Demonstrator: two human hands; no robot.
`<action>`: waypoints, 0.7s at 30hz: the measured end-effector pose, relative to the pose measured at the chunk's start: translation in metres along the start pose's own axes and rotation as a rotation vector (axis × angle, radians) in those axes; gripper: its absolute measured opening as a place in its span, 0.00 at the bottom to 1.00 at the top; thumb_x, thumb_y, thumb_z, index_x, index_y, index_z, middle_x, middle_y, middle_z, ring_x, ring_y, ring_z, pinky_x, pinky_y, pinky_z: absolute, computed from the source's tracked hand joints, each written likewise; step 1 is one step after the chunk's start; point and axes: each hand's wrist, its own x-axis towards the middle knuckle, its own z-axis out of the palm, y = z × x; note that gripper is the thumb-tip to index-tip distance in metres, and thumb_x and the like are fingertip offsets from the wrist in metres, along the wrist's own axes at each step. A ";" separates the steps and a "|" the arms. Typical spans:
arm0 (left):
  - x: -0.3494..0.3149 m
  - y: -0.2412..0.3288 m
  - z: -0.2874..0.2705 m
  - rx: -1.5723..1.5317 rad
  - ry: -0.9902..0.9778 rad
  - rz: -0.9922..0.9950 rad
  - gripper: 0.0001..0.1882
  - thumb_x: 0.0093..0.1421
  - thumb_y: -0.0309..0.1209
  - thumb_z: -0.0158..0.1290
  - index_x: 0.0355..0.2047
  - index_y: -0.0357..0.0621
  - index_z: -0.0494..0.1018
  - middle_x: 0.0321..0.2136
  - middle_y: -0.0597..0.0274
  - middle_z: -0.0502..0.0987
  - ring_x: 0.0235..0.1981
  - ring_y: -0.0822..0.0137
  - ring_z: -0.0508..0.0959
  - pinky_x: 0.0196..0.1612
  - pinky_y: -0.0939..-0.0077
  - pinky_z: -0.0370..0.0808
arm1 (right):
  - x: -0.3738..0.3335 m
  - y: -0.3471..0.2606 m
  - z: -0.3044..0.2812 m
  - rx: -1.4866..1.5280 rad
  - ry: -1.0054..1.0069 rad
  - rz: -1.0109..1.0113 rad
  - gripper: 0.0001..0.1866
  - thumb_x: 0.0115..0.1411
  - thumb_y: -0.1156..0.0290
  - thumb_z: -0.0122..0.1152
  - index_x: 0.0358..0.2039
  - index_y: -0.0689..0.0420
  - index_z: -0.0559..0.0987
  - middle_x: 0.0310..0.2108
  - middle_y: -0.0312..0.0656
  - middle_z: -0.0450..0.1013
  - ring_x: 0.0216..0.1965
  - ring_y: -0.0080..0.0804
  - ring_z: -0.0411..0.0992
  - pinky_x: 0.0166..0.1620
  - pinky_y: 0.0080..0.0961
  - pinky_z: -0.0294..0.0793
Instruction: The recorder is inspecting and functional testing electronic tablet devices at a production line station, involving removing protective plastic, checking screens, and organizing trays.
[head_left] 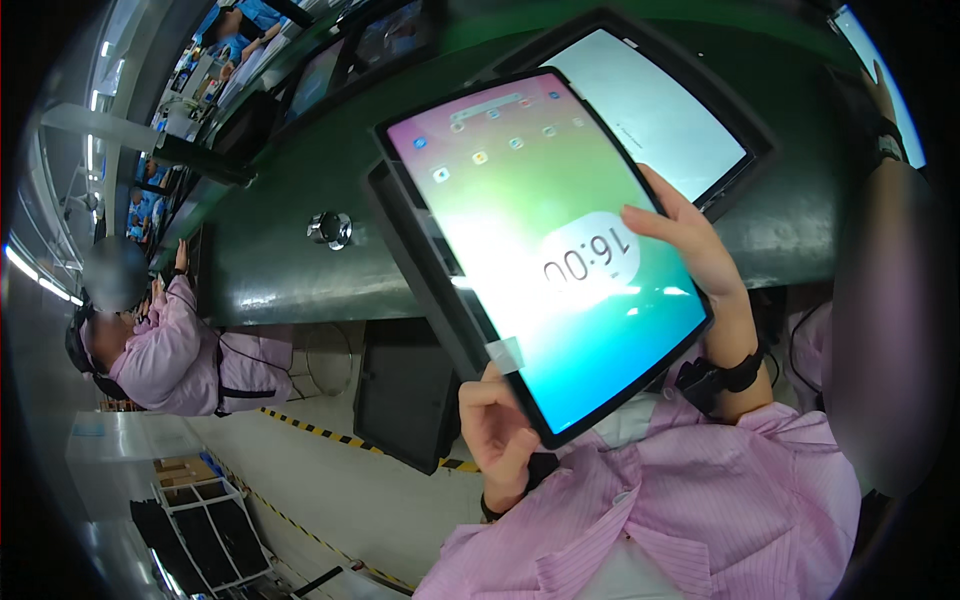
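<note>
Right hand [695,240] grasps a lit tablet [545,330] at a green desk [265,265], left hand [497,430] near the tablet's corner, grip unclear.

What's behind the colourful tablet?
Parts of a green table, a black tray and a white screen show behind the colourful tablet; anything it fully covers is hidden.

Tablet [530,310]: icons [480,158] too small for you to identify.
Your left hand [497,440]: fingertips partly hidden behind the tablet.
White-screened device [660,110]: beyond the tablet, partly covered by it.
Blue-clad worker [232,32]: far left of the tablet, blurred.
</note>
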 end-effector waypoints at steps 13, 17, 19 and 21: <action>-0.038 -0.009 -0.034 -0.160 0.015 -0.095 0.25 0.65 0.35 0.30 0.61 0.40 0.47 0.56 0.44 0.58 0.53 0.52 0.65 0.52 0.55 0.66 | -0.012 0.004 0.021 -0.135 0.037 0.088 0.37 0.50 0.64 0.64 0.56 0.67 0.58 0.50 0.48 0.63 0.52 0.31 0.62 0.53 0.24 0.60; -0.036 -0.008 -0.029 -0.198 0.010 -0.073 0.27 0.64 0.33 0.34 0.62 0.39 0.44 0.54 0.45 0.59 0.52 0.54 0.66 0.52 0.57 0.66 | -0.013 0.006 0.022 -0.137 0.087 0.112 0.41 0.50 0.63 0.65 0.57 0.70 0.55 0.51 0.51 0.62 0.53 0.32 0.62 0.53 0.24 0.61; -0.035 -0.007 -0.028 -0.340 -0.055 -0.060 0.31 0.62 0.33 0.40 0.62 0.37 0.42 0.53 0.46 0.61 0.51 0.55 0.67 0.51 0.58 0.67 | -0.013 0.007 0.023 -0.137 0.080 0.108 0.41 0.50 0.63 0.65 0.57 0.70 0.55 0.51 0.51 0.62 0.52 0.32 0.62 0.52 0.23 0.62; -0.036 -0.006 -0.028 -0.389 0.005 -0.117 0.33 0.60 0.32 0.43 0.62 0.37 0.42 0.52 0.46 0.62 0.50 0.56 0.68 0.50 0.59 0.67 | -0.013 0.008 0.023 -0.128 0.103 0.105 0.40 0.49 0.64 0.65 0.57 0.69 0.56 0.50 0.49 0.63 0.51 0.31 0.63 0.50 0.22 0.63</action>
